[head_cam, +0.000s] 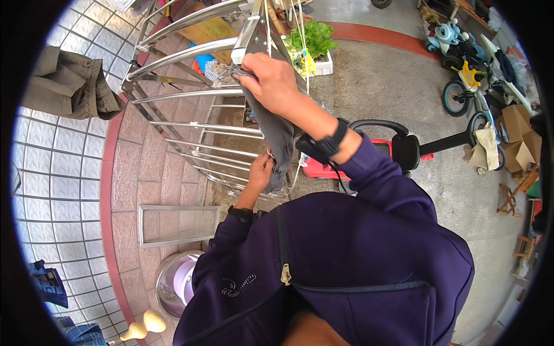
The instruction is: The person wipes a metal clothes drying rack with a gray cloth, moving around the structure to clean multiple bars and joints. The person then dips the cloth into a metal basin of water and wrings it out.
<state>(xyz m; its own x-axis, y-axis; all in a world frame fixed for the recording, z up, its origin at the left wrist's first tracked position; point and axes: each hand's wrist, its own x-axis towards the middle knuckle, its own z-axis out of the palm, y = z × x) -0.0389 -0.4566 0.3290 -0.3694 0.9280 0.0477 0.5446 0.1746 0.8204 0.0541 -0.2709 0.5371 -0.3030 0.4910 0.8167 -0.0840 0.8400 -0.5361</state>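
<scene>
A dark grey cloth garment (277, 134) hangs along the end of a stainless-steel tube rack (190, 54). My right hand (272, 82) is closed around the garment's upper end, by the white-capped top corner of the rack. Lower down, my left hand (260, 171) pinches the garment's edge between thumb and fingers, next to the rack's lower bars. The far side of the cloth is hidden. White cords (305, 47) run down beside the garment. Each of my wrists wears a black strap.
A metal-framed panel (179, 225) and a steel basin with a purple bucket (184, 281) stand at lower left. Brown-grey trousers (69, 84) hang at left. Leafy greens (314, 39) grow in a white box ahead. A red wheeled item (324, 171) stands right of the garment, children's bikes (456, 97) beyond.
</scene>
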